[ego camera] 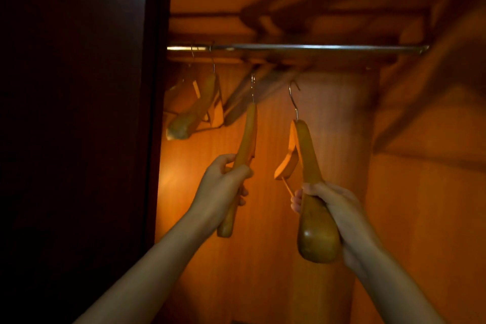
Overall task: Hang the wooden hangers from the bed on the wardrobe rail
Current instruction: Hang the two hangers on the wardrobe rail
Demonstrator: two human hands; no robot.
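A metal wardrobe rail (315, 47) runs across the top of the lit wardrobe. My left hand (223, 179) grips one wooden hanger (247, 134) by its lower arm, with its metal hook pointing up just below the rail. My right hand (331, 208) is closed around the broad end of a second wooden hanger (306, 150); its hook sits lower, clear of the rail. Two wooden hangers (200, 105) hang from the rail at its left end.
A dark wardrobe door or side panel (79, 113) fills the left of the view. The wardrobe's orange wooden back wall (328, 139) and right side wall (426, 192) enclose the space. A shelf (289, 21) lies above the rail.
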